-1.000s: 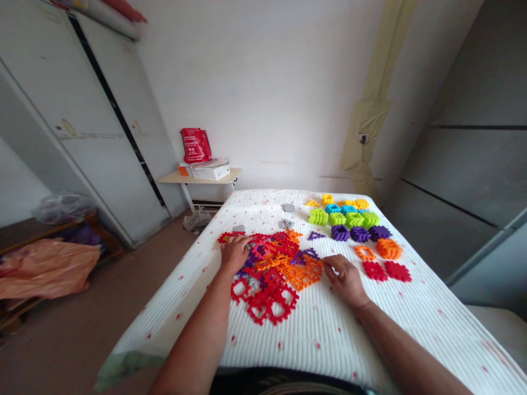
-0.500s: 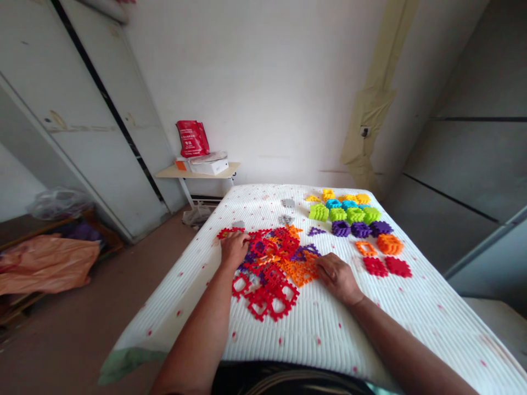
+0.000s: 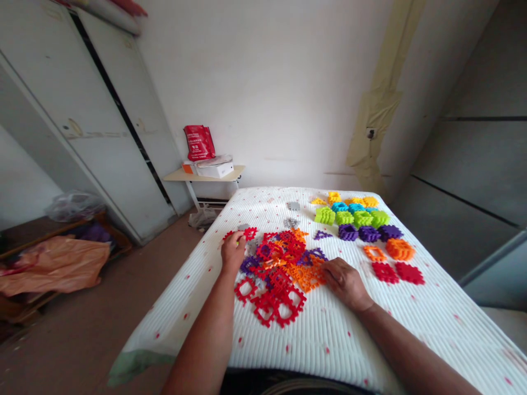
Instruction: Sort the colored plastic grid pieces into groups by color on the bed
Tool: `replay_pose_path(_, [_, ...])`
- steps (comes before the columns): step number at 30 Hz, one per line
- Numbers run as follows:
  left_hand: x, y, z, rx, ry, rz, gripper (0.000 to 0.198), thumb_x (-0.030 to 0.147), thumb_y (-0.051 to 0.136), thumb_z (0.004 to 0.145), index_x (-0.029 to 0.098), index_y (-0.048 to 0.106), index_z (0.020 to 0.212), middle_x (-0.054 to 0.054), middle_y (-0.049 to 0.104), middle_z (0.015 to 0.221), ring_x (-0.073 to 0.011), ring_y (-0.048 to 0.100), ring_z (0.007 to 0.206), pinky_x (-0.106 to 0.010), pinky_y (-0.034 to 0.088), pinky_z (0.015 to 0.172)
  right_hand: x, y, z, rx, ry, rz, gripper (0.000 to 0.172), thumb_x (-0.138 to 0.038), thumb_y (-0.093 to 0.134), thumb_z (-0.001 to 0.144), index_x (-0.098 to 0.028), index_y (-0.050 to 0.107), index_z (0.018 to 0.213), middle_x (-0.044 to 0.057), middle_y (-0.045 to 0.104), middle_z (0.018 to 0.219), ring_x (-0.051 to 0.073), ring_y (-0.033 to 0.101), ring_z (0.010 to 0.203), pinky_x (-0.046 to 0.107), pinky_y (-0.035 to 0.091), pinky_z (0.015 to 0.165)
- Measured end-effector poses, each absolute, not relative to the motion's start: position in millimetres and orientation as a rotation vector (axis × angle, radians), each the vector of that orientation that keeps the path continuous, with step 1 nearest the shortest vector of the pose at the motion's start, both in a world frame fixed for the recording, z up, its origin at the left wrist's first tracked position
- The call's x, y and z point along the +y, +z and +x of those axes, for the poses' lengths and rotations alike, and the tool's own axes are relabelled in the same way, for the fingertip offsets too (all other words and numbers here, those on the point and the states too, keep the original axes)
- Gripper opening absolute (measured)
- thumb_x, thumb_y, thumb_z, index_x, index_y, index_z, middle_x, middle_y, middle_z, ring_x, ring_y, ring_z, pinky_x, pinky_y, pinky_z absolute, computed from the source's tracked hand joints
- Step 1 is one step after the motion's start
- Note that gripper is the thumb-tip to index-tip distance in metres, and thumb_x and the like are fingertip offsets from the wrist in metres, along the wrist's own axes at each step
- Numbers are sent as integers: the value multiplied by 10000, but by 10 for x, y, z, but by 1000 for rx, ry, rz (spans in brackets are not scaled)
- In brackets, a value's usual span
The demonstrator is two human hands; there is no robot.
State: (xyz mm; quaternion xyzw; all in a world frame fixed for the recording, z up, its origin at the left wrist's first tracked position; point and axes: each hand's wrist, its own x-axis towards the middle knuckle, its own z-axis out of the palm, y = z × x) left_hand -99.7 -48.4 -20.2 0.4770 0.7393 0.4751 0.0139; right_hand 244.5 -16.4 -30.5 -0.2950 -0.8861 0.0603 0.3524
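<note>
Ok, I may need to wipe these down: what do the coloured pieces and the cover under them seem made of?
The coloured pieces look like moulded plastic: solid bright colours, crisp notched edges, little shine. The cover looks like soft ribbed fabric: white, fine ridges, red dots, matte.

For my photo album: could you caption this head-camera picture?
Left hand and right hand touch a heap of plastic tiles on a white bedspread.

Bedroom in a home: big bed (image 3: 329, 334) with a white spotted cover, tall white wardrobe (image 3: 102, 159), little desk (image 3: 181, 176) with a red bag (image 3: 199, 142), bright plastic toy pieces (image 3: 284, 263) on the bed.
</note>
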Motion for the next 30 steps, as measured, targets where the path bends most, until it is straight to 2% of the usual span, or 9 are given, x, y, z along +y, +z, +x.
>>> replay_pose_path(7, [-564, -120, -833, 2037, 1823, 1285, 346, 391, 449, 780, 127, 615, 932, -62, 675, 824, -173, 623, 767, -273, 502, 723, -161, -349, 2421, -2289, 132, -795, 249, -258, 391, 917, -196, 630, 883, 65, 645, 780, 182, 590, 760, 311, 500, 698])
replay_pose_path(12, [-709, -38, -482, 1805, 1886, 1241, 295, 417, 568, 698, 150, 617, 813, -6, 616, 675, -140, 569, 625, -232, 470, 596, -294, -234, 2311, -2154, 163, -749, 261, -248, 390, 921, -226, 569, 1109, 81, 645, 995, 188, 589, 947, 341, 509, 825])
replay_pose_path(17, [-809, -51, -104, 1576, 1648, 1348, 263, 423, 636, 651, 169, 600, 709, 14, 577, 599, -133, 535, 568, -223, 444, 554, -445, -97, 2112, -2162, -35, -634, 433, -391, 489, 881, -196, 456, 1267, 140, 546, 1231, 239, 529, 1068, 402, 479, 860])
replay_pose_path(20, [-814, -82, 25, 1466, 1461, 1472, 239, 413, 621, 665, 175, 596, 669, 5, 582, 596, -140, 542, 576, -229, 455, 566, -471, -81, 2000, -2216, -129, -571, 534, -459, 512, 859, -168, 429, 1298, 156, 517, 1285, 258, 515, 1056, 411, 465, 838])
replay_pose_path(30, [-832, -75, 91, 1447, 1351, 1648, 250, 428, 589, 700, 184, 587, 646, 1, 588, 597, -138, 548, 550, -229, 466, 543, -481, -70, 1931, -2222, -142, -571, 377, -349, 493, 886, -175, 513, 1220, 109, 583, 1221, 220, 524, 957, 360, 446, 798])
